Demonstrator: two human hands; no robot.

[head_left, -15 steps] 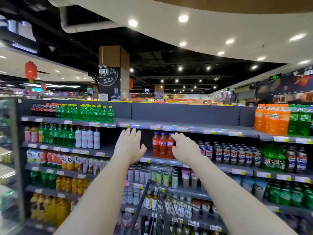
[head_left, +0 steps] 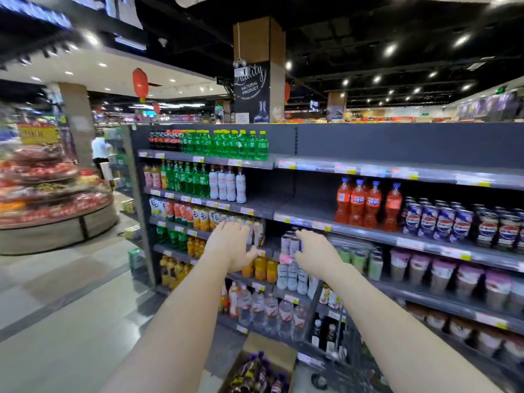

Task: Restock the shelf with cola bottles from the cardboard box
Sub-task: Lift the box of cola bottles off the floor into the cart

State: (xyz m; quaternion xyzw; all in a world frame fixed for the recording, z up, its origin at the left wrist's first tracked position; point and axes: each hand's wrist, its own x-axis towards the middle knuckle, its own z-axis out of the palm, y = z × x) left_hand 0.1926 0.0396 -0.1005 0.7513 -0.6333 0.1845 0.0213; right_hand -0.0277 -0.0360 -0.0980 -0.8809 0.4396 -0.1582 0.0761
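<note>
At the far left stands a round produce stand [head_left: 56, 219], blurred, with a yellow sign [head_left: 38, 134] above it whose red letters cannot be read, and a person in a white shirt [head_left: 99, 148] behind it. A red lantern [head_left: 140, 83] hangs from the ceiling. The grey shelf [head_left: 312, 143] starts with dark red-capped bottles [head_left: 164, 140] at its top left, then green bottles [head_left: 226, 144] with yellow caps, and white bottles [head_left: 228, 184] one level down; their labels are too small to read. Behind the shelf a pillar carries a black sign [head_left: 252, 86] reading "Quality NATURAL PRODUCT". The left hand [head_left: 231, 245] is raised before the shelf, back to the camera, fingers straight and spread, holding nothing. Low between the forearms, at the foot of the shelf, sits the open cardboard box [head_left: 272, 350], and the cola bottles [head_left: 255, 374] are inside it: dark, blue-capped, leaning, their long axes running from lower left to upper right, caps uppermost and towards the shelf; their labels are blurred. A wire cart [head_left: 348, 361] is just beside the box. The right hand [head_left: 317, 253] is raised likewise, fingers loose and empty. Further right stand orange bottles [head_left: 368, 204] with blue caps and blue labels in white Chinese characters, then cans [head_left: 442, 219] bearing the red, white and blue Pepsi emblem
</note>
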